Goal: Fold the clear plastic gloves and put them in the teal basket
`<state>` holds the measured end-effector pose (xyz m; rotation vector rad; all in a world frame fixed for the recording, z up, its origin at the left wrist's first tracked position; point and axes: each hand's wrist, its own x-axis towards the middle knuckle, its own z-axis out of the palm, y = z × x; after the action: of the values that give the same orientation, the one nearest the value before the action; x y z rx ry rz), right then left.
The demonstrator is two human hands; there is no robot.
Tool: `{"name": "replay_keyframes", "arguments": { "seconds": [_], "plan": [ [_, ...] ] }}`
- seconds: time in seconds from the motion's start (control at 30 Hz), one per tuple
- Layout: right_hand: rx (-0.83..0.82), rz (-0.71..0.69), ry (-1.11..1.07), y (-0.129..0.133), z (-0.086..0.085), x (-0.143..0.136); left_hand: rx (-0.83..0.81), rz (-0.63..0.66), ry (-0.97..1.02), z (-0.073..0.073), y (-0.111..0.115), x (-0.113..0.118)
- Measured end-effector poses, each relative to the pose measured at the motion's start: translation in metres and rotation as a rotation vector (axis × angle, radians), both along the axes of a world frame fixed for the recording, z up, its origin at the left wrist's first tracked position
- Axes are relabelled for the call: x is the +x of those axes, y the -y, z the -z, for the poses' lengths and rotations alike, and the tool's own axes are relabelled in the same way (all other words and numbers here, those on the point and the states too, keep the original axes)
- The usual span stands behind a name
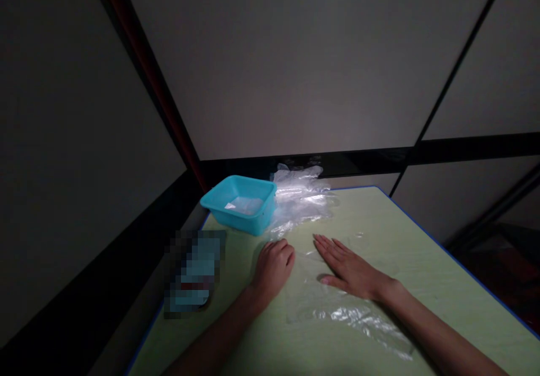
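Note:
A thin, clear plastic piece (350,314) lies spread on the table, wrinkled and shiny along its lower part; it looks like a disposable glove, though its outline is hard to follow. My right hand (348,266) rests palm down on it with the fingers stretched out. At the upper left edge of the plastic, my left hand (274,266) is curled closed against the table. Its fingertips are hidden, so I cannot see what they hold, if anything. Behind both hands is a heap of clear plastic gloves (301,196).
A turquoise plastic basin (259,224) stands at the back left, with some clear plastic inside. Left of my left arm lies a blurred-out bluish object (198,269). The pale green table (422,286) has a blue edge and meets a panelled wall (307,72) behind.

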<state>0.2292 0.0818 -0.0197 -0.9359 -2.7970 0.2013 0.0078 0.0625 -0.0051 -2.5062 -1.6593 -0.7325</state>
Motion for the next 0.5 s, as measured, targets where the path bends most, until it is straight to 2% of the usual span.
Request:
{"name": "replay_keyframes", "arguments": {
  "seconds": [0.27, 0.33, 0.5],
  "plan": [
    [0.013, 0.021, 0.007, 0.002, -0.006, -0.002, -0.034, -0.118, 0.097, 0.004, 0.003, -0.003],
    [0.028, 0.021, -0.001, 0.002, -0.009, -0.004, -0.033, -0.097, 0.114, 0.006, 0.003, -0.001],
    [0.027, -0.003, -0.005, 0.003, -0.014, -0.008, -0.091, 0.048, 0.135, 0.006, 0.001, 0.008]
  ]
}}
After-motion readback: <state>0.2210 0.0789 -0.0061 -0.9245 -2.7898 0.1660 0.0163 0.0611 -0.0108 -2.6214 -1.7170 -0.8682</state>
